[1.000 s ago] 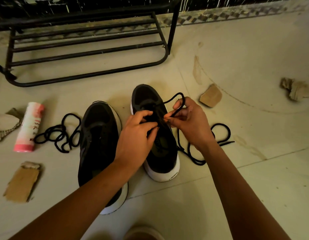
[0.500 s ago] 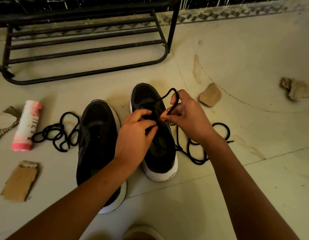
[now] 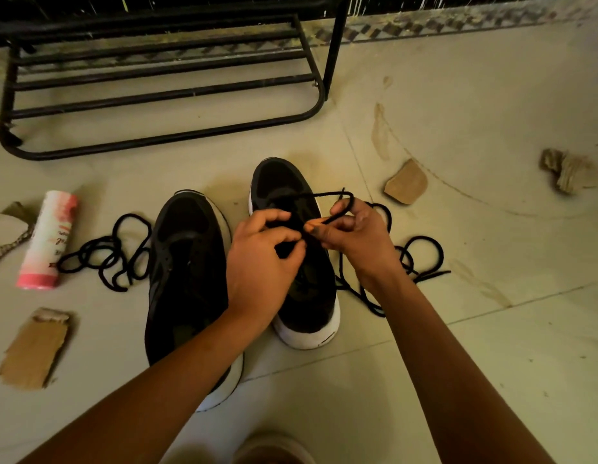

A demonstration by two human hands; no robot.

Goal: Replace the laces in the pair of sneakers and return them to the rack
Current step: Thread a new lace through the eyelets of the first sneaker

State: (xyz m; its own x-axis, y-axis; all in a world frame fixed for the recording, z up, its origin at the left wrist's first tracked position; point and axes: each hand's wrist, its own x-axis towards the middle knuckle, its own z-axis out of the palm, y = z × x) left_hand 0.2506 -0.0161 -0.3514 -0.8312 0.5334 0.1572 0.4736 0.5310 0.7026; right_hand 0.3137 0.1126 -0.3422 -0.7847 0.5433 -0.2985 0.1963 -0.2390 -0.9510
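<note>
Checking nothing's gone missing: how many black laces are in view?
2. One loose lace lies tangled left of the left sneaker; the other lace is pinched by the right hand over the right sneaker, trailing right. Any inside the sneakers are hidden.

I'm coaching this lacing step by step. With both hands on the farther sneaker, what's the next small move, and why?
Probably draw the slack loop through with the right hand: its grip pinches the black cord lace, which arcs loose above the black white-soled sneaker, while the left hand pinches the upper at the eyelets, steadying it.
</note>
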